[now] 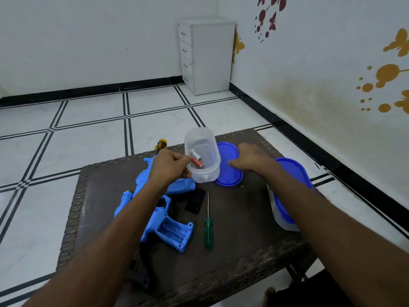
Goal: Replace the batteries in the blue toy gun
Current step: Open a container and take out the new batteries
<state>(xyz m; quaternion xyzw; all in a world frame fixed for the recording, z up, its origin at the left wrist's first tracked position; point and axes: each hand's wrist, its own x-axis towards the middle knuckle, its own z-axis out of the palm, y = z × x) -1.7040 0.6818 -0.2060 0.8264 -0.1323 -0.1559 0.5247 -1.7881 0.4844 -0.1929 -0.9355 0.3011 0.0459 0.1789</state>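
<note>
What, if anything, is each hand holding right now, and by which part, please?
The left hand grips the clear container by its near rim; the right hand holds nothing, hovering open above the blue lid.

Home room, tiled floor (93, 129), white drawer unit (208, 56) in the corner, butterfly wall stickers (396, 43) (red, orange)

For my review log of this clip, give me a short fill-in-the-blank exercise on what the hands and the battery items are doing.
1. The left hand tilts a clear container holding ____ batteries.
2. The right hand rests on the container's ____ lid.
3. The battery compartment in the toy gun grip is ____.
4. The screwdriver lying beside the gun has a ____ handle.

Missing words: two; blue; empty; green
</note>
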